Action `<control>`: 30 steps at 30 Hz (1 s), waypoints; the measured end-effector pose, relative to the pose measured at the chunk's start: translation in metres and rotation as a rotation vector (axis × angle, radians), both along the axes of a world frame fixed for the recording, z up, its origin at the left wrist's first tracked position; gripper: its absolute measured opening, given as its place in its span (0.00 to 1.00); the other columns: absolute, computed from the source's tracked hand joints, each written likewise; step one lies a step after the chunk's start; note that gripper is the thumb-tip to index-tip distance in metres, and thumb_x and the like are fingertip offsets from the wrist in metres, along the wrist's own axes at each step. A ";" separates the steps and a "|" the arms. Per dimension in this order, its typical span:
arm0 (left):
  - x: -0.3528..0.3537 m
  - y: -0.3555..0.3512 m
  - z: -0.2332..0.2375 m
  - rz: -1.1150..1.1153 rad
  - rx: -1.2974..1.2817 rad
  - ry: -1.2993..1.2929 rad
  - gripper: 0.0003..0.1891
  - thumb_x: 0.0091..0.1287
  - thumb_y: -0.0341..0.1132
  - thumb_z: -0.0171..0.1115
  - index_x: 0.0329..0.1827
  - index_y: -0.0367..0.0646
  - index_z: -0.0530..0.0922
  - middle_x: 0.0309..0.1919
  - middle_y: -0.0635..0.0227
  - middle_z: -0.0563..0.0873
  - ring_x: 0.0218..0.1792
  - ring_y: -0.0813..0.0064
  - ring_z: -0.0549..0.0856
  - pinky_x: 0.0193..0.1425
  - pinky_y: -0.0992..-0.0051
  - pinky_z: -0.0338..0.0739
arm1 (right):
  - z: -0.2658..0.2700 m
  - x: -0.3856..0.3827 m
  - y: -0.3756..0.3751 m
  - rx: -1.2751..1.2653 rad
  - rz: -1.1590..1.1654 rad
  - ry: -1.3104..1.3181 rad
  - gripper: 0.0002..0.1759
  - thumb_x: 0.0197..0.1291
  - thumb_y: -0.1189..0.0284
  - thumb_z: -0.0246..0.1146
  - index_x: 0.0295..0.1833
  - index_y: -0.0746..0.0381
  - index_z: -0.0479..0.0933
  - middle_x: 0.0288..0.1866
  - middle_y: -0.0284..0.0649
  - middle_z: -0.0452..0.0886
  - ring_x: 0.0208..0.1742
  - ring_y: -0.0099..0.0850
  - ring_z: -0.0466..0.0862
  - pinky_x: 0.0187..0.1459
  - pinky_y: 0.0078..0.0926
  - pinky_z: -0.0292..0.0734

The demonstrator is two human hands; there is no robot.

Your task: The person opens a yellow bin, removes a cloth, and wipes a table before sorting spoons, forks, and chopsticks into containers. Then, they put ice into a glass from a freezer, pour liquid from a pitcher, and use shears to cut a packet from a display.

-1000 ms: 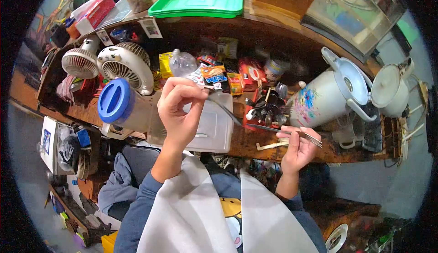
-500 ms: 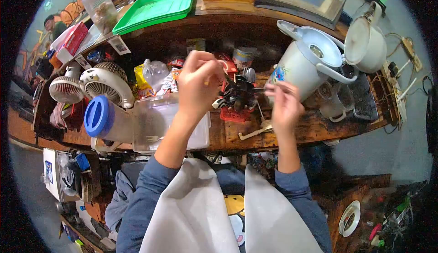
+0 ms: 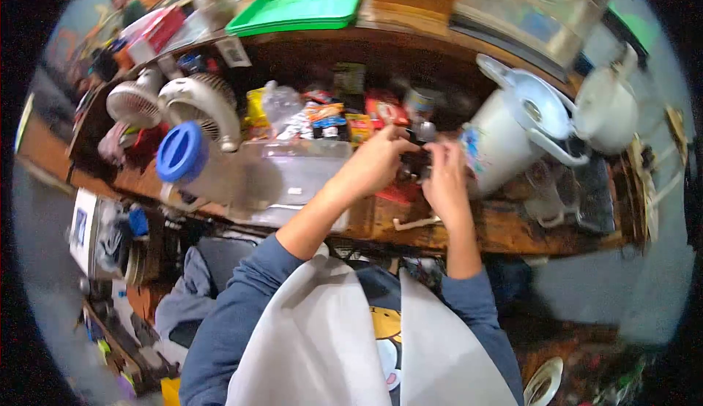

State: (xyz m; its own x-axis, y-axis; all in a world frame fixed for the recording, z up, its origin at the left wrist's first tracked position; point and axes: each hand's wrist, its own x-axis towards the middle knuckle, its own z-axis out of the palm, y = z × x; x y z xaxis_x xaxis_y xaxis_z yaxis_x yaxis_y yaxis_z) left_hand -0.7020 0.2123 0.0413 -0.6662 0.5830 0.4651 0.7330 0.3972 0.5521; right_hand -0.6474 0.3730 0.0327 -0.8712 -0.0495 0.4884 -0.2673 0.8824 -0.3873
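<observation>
My left hand (image 3: pixel 375 161) reaches over the dark cluster of utensils (image 3: pixel 416 163) from the left, its fingers bent and pressed together at the cluster. From the right, my right hand (image 3: pixel 447 180) meets the same cluster with curled fingers. Motion blur and the hands themselves hide what the fingers hold. Part of a red basket (image 3: pixel 398 191) shows under the cluster. A cream-coloured ladle-like piece (image 3: pixel 417 223) lies on the wood just below my right hand.
A clear plastic box (image 3: pixel 293 179) and a blue-lidded jug (image 3: pixel 183 153) stand left of my hands. On the right is a large white flask (image 3: pixel 501 131), beside a clear pitcher (image 3: pixel 549 194). Packets (image 3: pixel 327 117) lie behind, fans (image 3: pixel 198 106) at the left, green trays (image 3: pixel 300 5) above.
Both hands have come down and closer together onto the utensil cluster; they were raised and apart before. The camera view has shifted, moving the scene rightward and slightly down.
</observation>
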 end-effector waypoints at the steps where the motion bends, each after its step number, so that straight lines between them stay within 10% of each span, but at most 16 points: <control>1: 0.011 -0.013 0.008 -0.029 0.075 -0.038 0.20 0.50 0.19 0.52 0.47 0.42 0.77 0.49 0.53 0.73 0.54 0.55 0.72 0.58 0.66 0.68 | 0.003 0.005 -0.003 -0.034 -0.007 -0.069 0.33 0.35 0.88 0.57 0.54 0.61 0.64 0.55 0.52 0.61 0.59 0.51 0.63 0.61 0.42 0.59; 8: 0.047 -0.148 -0.026 0.512 0.127 -0.041 0.20 0.49 0.16 0.50 0.44 0.43 0.78 0.48 0.57 0.76 0.50 0.59 0.76 0.52 0.68 0.72 | 0.007 0.057 -0.049 -0.309 0.110 0.507 0.12 0.44 0.81 0.60 0.38 0.62 0.73 0.36 0.43 0.73 0.42 0.38 0.73 0.44 0.35 0.69; 14: 0.061 -0.223 -0.065 0.722 -0.103 -0.172 0.16 0.50 0.20 0.51 0.42 0.41 0.78 0.45 0.57 0.77 0.48 0.58 0.77 0.50 0.68 0.73 | -0.024 0.026 -0.111 -0.223 0.676 -0.109 0.10 0.42 0.79 0.61 0.34 0.59 0.76 0.36 0.38 0.74 0.41 0.39 0.75 0.42 0.32 0.73; 23: 0.043 -0.224 -0.088 0.696 -0.854 -0.344 0.12 0.50 0.31 0.59 0.39 0.48 0.79 0.43 0.59 0.80 0.45 0.63 0.80 0.46 0.67 0.75 | -0.098 -0.018 -0.178 0.154 0.633 -0.547 0.17 0.41 0.71 0.69 0.39 0.60 0.73 0.39 0.43 0.73 0.43 0.42 0.76 0.41 0.37 0.73; 30: 0.039 -0.235 -0.089 0.523 -0.823 -0.474 0.08 0.51 0.31 0.57 0.34 0.49 0.80 0.31 0.62 0.83 0.37 0.63 0.83 0.40 0.66 0.76 | -0.116 -0.027 -0.180 0.111 0.656 -0.625 0.13 0.42 0.70 0.68 0.33 0.60 0.72 0.34 0.45 0.74 0.34 0.47 0.77 0.35 0.41 0.72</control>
State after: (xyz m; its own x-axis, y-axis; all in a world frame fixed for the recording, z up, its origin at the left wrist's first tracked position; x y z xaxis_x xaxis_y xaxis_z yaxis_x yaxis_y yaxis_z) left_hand -0.6632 -0.0224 -0.0478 -0.9319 0.1898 -0.3091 0.1471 0.9767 0.1563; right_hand -0.6747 0.1927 -0.0828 -0.7559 -0.6471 -0.1000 -0.4987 0.6679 -0.5524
